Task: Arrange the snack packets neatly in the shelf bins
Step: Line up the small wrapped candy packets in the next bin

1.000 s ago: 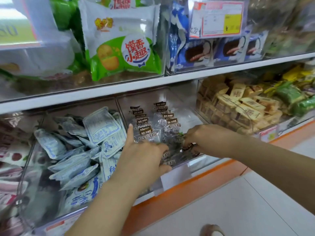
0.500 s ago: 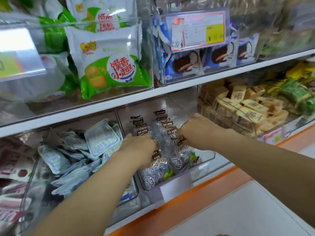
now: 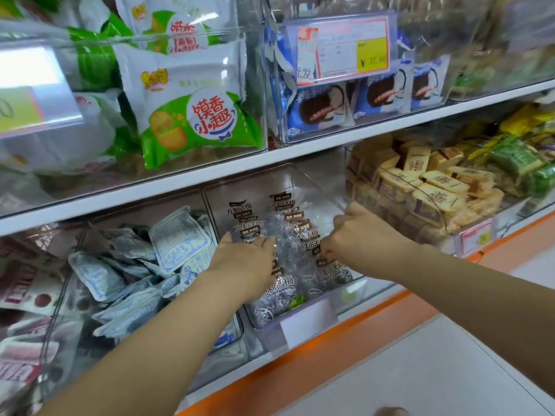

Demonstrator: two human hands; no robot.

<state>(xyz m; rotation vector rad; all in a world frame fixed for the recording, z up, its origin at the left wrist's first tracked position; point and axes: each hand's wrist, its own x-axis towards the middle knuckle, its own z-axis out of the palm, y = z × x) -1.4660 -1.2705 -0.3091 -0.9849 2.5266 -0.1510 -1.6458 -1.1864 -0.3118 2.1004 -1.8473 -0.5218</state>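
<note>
Shop shelves fill the frame; light, crinkly, probably slippery plum packets lie in the centre clear bin. The left hand presses them flat-fingered; the right hand pinches one's edge, a sound hold.

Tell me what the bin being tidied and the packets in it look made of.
Bin: clear rigid plastic, probably acrylic; the shelf shows through its glossy walls. Packets: thin transparent film, glossy and crinkled, dark contents visible behind printed labels.
</note>
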